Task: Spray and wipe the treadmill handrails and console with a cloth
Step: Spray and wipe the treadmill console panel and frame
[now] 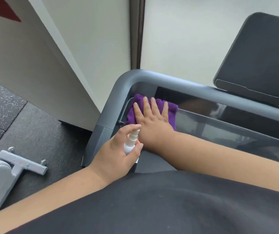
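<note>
A purple cloth (135,107) lies on the glossy dark console panel (203,122) of the treadmill, in its left corner. My right hand (152,120) presses flat on the cloth with fingers straight and spread. My left hand (118,154) grips a small white spray bottle (130,143), with the index finger curled over its nozzle, just beside my right wrist. The grey handrail (169,78) bends around the console's left corner and runs off to the right. The tilted black screen (262,54) stands at the upper right.
A white wall and a dark window frame (136,31) rise behind the treadmill. Black speckled rubber floor (25,125) lies to the left, with the grey base of another machine (17,164) at the lower left. My dark shirt fills the bottom of the view.
</note>
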### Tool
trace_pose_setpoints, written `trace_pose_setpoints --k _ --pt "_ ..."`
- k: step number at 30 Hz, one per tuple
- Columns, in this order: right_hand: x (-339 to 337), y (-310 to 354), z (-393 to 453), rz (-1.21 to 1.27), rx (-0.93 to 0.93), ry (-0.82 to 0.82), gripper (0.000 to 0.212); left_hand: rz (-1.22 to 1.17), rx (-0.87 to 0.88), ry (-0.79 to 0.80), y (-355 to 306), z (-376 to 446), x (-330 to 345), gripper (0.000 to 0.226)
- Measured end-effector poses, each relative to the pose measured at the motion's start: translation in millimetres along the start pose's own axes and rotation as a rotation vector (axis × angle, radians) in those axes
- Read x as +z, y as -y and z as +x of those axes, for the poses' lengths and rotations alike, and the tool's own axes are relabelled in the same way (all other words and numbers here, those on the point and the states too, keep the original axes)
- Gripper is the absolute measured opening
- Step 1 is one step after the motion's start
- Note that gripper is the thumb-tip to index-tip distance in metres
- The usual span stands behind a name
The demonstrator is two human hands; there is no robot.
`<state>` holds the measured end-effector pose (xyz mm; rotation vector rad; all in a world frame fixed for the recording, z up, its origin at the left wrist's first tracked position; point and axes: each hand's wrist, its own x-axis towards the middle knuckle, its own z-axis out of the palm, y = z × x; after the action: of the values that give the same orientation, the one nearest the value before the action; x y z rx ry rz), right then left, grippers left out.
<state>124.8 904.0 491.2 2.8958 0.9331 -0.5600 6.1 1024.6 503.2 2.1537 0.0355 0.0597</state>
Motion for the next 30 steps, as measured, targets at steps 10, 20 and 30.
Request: trace_pose_setpoints --k 10,20,30 --pt "7.3 -53.4 -29.9 0.033 -0.011 -0.064 0.090 0.001 0.060 0.090 -15.5 29.4 22.3 0.047" --pt "12.8 -64.4 -46.7 0.026 0.066 -0.069 0.083 -0.005 0.110 0.128 -14.4 38.2 27.1 0.047" --pt "14.2 -85.0 -49.3 0.081 -0.023 -0.075 0.072 -0.017 0.130 0.216 -33.8 52.7 56.6 0.049"
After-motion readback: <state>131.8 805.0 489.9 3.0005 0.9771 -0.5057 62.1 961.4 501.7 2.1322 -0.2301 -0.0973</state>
